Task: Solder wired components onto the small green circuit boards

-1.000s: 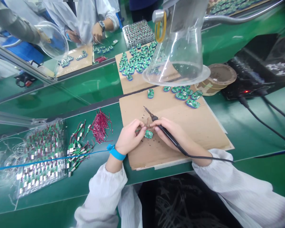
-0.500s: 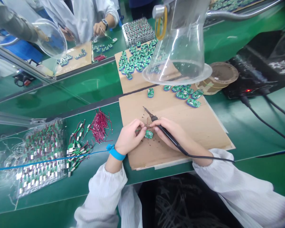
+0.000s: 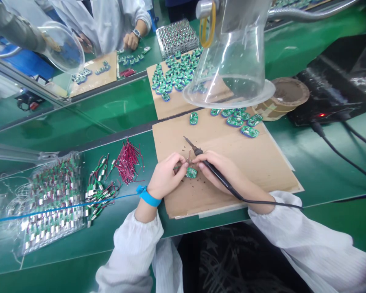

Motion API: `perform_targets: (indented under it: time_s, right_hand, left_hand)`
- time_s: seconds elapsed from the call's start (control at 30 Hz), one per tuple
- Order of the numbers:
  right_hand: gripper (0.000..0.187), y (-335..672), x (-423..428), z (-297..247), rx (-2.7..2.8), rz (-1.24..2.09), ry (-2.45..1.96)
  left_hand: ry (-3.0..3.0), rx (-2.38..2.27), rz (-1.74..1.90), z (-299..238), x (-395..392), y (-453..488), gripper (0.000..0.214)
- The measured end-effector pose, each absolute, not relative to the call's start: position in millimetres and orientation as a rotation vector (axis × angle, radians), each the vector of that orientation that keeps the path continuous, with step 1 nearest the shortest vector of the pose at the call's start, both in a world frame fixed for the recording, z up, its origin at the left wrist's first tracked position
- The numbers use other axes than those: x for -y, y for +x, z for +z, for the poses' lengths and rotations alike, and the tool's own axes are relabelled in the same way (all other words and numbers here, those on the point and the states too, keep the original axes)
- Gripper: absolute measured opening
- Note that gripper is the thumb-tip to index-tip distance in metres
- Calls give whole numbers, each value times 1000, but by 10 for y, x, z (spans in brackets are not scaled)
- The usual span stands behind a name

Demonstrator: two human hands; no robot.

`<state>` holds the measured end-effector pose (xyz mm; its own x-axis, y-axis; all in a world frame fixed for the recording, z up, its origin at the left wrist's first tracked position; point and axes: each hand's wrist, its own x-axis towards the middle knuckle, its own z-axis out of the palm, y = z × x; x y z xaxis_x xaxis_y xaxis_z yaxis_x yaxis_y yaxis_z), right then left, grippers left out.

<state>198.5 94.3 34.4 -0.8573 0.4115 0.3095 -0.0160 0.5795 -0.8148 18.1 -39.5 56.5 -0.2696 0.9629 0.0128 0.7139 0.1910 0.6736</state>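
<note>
Wired modules (image 3: 53, 203) are lying packed in a clear plastic tray (image 3: 24, 248) at the lower left of the frame, and loose green-and-silver wired parts (image 3: 99, 191) and a bundle of red wires (image 3: 128, 162) are sitting just right of it, seemingly kept within easy reach of the work. A blue wrist strap (image 3: 148, 198) is circling the left wrist, its thin cord (image 3: 64, 208) trailing leftward, probably to guard the boards against static. Near the centre, the left hand (image 3: 164, 177) is resting on a cardboard sheet (image 3: 232, 171), its fingers closed on something thin, perhaps a wire lead, though it is too small to tell. A small green circuit board (image 3: 191, 173) is lying flat on the cardboard, just beside those fingertips and the tip of the soldering iron (image 3: 191, 143), which the right hand (image 3: 218, 171) is gripping like a pen, steadied by the resting wrist. Finished-looking boards (image 3: 240, 120) are lying along the cardboard's upper edge, under the rim of a clear fume hood (image 3: 228, 53). At the right, a soldering station (image 3: 323, 114) is showing a red light, its black cable leading away along the bench.
</note>
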Motion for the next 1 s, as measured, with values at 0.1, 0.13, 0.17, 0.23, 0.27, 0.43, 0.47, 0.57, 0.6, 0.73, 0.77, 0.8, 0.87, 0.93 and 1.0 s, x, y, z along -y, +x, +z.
perform_targets:
  time_s: [0.1, 0.13, 0.17, 0.23, 0.27, 0.43, 0.47, 0.57, 0.6, 0.73, 0.77, 0.8, 0.87, 0.93, 1.0]
  right_hand:
    - [17, 1998, -943, 351, 2259, 1189, -345]
    - [15, 2007, -942, 353, 2211, 1184, -371]
    - [14, 2017, -939, 356, 2160, 1181, -403]
    - [16, 2042, -928, 358, 2076, 1202, -456]
    - [19, 2054, -921, 359, 2047, 1222, -475]
    - [31, 2114, -897, 364, 1836, 1370, -507]
    - [30, 2127, -901, 367, 1801, 1397, -525]
    - [26, 2158, -921, 368, 1760, 1465, -568]
    - [25, 2165, -926, 365, 1770, 1473, -570]
    - [28, 2186, -939, 350, 1862, 1441, -557]
    - [29, 2195, -945, 351, 1868, 1430, -556]
    - [30, 2206, -956, 354, 1868, 1422, -560]
    - [29, 2235, -990, 363, 1857, 1407, -605]
    - [22, 2266, -1034, 368, 1825, 1410, -688]
    - [16, 2288, -1071, 368, 1771, 1449, -736]
  left_hand:
    - [1530, -2078, 845, 556, 396, 180, 9]
    - [1512, -2091, 859, 551, 396, 180, 10]
    - [1498, -2099, 869, 546, 394, 181, 11]
    - [1493, -2088, 885, 538, 387, 188, 11]
    - [1501, -2069, 896, 538, 382, 194, 9]
    - [1535, -1955, 1008, 565, 377, 189, 7]
    - [1543, -1929, 1004, 576, 386, 173, 8]
    - [1604, -1813, 941, 608, 424, 106, 7]
    - [1642, -1762, 911, 616, 435, 87, 6]
    - [1747, -1718, 754, 620, 450, 74, 9]
    - [1743, -1771, 733, 615, 449, 83, 9]
    - [1728, -1837, 733, 610, 447, 94, 9]
    - [1686, -1937, 762, 601, 446, 113, 8]
    - [1644, -1970, 793, 599, 446, 122, 8]
    - [1601, -1972, 812, 601, 443, 124, 7]
